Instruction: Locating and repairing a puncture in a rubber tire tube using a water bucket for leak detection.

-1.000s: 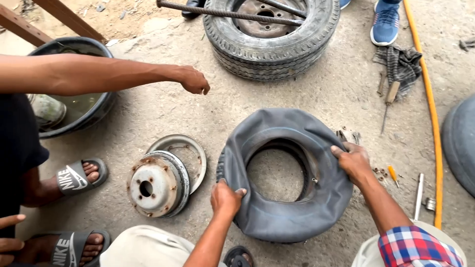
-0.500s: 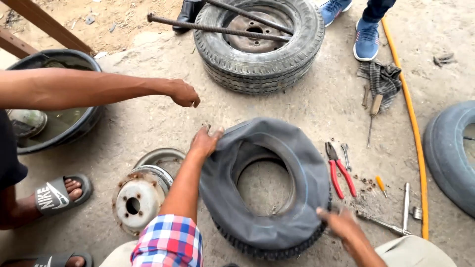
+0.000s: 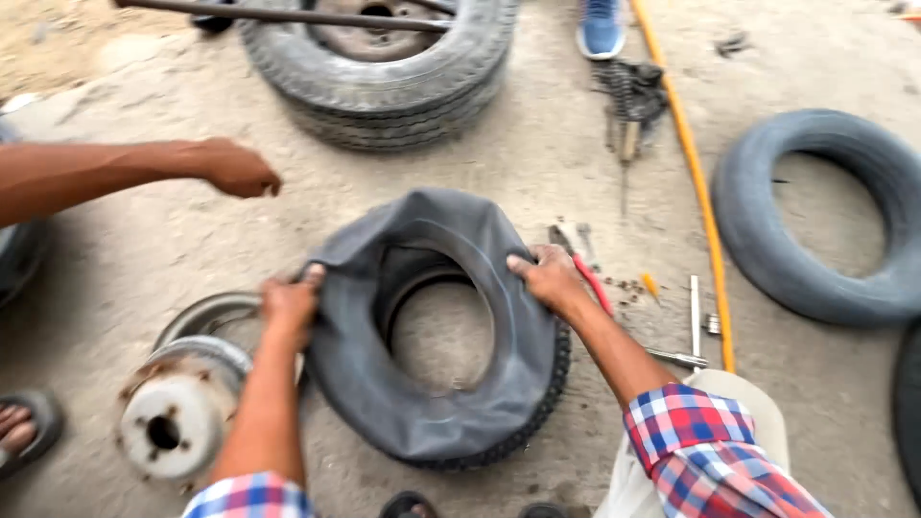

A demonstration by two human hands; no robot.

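Inner tube (image 3: 451, 384) between both hands

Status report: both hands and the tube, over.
Left hand and right hand grip the inner tube. Tube sits on small tyre. Another person's hand hovers nearby.

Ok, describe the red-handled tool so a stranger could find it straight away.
Start at the small tyre on the ground between the person's two hands. Just past its right edge, under the right hand, lie the pliers. Their red handles set them apart from the bare metal tools and the yellow hose further right.
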